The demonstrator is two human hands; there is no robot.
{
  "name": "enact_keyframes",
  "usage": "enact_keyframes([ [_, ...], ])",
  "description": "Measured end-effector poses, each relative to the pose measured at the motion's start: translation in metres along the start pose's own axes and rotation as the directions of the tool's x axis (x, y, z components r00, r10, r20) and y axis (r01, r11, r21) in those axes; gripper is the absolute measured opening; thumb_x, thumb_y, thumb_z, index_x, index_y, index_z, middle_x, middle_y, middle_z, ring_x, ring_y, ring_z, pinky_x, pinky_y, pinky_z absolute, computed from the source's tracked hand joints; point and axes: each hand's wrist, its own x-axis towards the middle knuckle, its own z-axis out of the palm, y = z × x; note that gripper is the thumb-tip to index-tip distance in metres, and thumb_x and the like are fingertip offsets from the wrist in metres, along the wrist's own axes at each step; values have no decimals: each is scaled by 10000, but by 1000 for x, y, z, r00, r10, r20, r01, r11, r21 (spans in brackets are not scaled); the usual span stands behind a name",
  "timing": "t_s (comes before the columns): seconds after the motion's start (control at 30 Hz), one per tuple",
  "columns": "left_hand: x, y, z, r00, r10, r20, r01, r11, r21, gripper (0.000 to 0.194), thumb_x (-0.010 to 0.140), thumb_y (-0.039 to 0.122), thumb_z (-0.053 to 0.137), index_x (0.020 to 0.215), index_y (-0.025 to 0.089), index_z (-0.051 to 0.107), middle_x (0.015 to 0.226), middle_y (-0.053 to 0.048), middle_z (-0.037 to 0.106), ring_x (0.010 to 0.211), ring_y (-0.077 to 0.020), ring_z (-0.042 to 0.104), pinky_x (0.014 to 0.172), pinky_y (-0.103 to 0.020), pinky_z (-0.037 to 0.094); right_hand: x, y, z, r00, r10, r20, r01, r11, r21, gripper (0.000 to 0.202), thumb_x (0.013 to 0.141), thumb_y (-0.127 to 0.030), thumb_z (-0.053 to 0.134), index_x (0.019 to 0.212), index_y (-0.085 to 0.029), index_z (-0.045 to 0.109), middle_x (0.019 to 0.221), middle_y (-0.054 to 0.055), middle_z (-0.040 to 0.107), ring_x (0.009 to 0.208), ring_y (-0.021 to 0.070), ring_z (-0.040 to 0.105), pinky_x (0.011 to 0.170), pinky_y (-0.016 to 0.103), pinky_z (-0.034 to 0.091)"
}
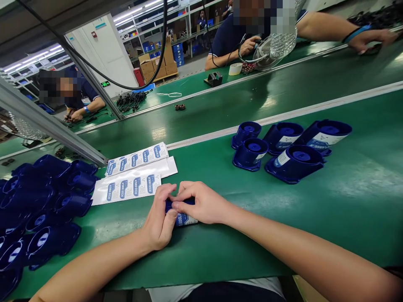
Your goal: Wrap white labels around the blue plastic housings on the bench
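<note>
Blue labelled housing [186,220] held in the grip of left hand [160,220] and right hand [201,202], label sheets [129,187] laid nearby, on green counter [220,256]

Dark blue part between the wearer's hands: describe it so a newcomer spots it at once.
On the green worktop, look toward the near edge. Between the wearer's left hand and right hand is a dark blue part with a white-and-blue label on its near side. Unlike the pile at left and the five parts at right, it alone has hands on it.
</note>
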Motion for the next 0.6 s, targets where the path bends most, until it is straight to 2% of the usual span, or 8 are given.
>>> enact_keyframes([
  [0.17,4,3,-3,1000,-7,14,7,1000,-2,527,1128,323,417,1643,264,318,1418,-154,488,1168,-280,532,1052,-493,487,-8,7,-4,984,-168,-56,157,974,-163,179,994,-220,748,857,-241,861,892,56,735,1043,273,636,946,437,538],
  [0.33,5,5,-3,1000,-12,22,12,1000,-16,525,1128,329,416,1640,266,322,1394,-152,488,1076,-255,541,1003,-475,512,-17,10,-13,976,-206,-65,183,948,-260,136,1006,-274,754,977,-281,886,1006,77,761,1195,322,607,1032,512,546],
  [0.43,3,5,-3,999,-25,24,26,1000,-13,527,1126,325,421,1640,270,321,1391,-151,490,1075,-256,552,1020,-492,506,-20,11,-24,974,-226,-30,206,927,-314,145,1015,-287,748,994,-282,892,1059,86,765,1219,324,619,1040,504,546],
  [0.53,-1,3,-3,999,-37,31,37,999,-15,522,1124,313,420,1637,267,332,1409,-157,494,1088,-257,564,1019,-490,516,-19,19,-42,987,-160,6,155,946,-285,123,951,-352,839,1006,-258,896,1056,90,775,1126,300,677,1011,470,550],
  [0.6,-1,-1,-4,999,11,41,-10,1000,-23,526,1122,301,409,1641,247,340,1402,-169,509,1109,-267,572,1009,-489,532,-16,27,-53,1000,-24,8,25,993,-120,291,841,-440,936,1038,-230,893,1063,95,782,1040,285,704,973,451,562],
])
